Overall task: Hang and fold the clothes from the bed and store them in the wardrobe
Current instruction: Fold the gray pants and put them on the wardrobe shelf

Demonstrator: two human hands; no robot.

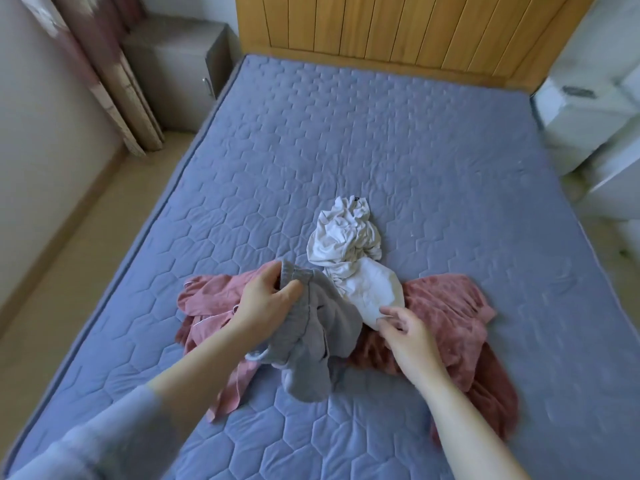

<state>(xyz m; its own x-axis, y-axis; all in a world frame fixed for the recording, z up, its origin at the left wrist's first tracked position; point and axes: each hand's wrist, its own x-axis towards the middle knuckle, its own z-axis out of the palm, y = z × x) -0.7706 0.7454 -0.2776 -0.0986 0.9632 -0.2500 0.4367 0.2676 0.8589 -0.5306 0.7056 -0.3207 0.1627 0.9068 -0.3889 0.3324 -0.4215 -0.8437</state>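
Observation:
A heap of clothes lies in the middle of the bed (346, 133), which has a blue quilted cover. My left hand (266, 299) grips the waistband of a grey garment (311, 344) and holds it bunched above the heap. My right hand (405, 330) pinches the near edge of a crumpled white garment (349, 251). Under them lie a light pink garment (207, 296) on the left and a darker pink patterned garment (457, 327) on the right.
A wooden headboard (398, 26) stands at the far end of the bed. A grey nightstand (180, 67) and a curtain (114, 74) are at the far left. White furniture (595, 109) stands close to the bed's right side. Beige floor (69, 271) runs along the left.

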